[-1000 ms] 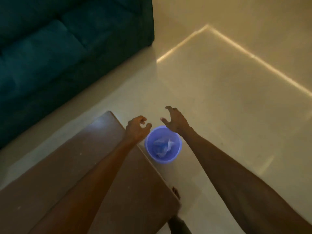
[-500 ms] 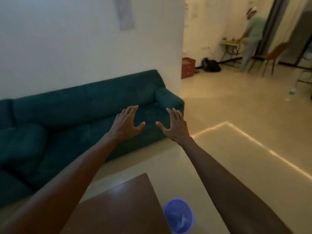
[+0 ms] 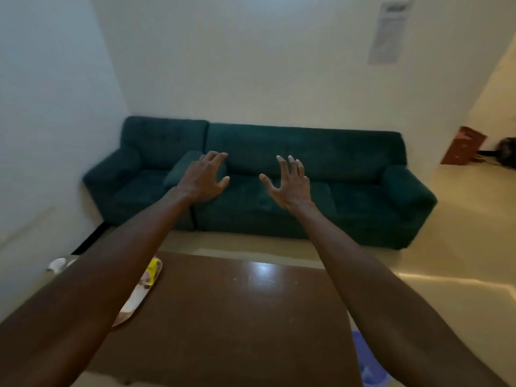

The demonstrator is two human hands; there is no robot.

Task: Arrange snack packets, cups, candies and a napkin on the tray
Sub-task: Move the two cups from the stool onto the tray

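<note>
- Both arms are stretched straight out in front, up in the air above the brown table [image 3: 237, 303], with the green sofa [image 3: 279, 191] behind them.
- Left hand [image 3: 205, 178]: fingers spread wide and a bit curled, thumb sticking out toward the other hand. Nothing in it, not touching anything.
- Right hand [image 3: 290, 181]: same deal, palm turned partly inward, fingers fanned out and pointing up, thumb out to the side. Empty, touching nothing.
- The two hands are near each other with a clear gap between the thumbs, roughly level.
- The tray [image 3: 136, 300] is on the left part of the table, mostly hidden under the left forearm. Only a pale strip of it shows along the arm's edge.
- On the far end of the tray there's a yellow packet [image 3: 153, 270], and just nearer than it something brownish that's too blurry to name.
- Past the forearm at the far left, a whitish cup-looking thing [image 3: 57, 264] pokes out; honestly can't tell if it's on the tray or just beside it.
- The rest of the table top is shiny with a light reflection near the far edge.
- Bottom right, a blue bucket [image 3: 368, 361] sits on the floor just off the table's corner, half covered by the right forearm.
- A paper sheet [image 3: 389, 32] is on the wall up top right, and a reddish box [image 3: 463, 146] sits on the floor past the sofa's right end.
</note>
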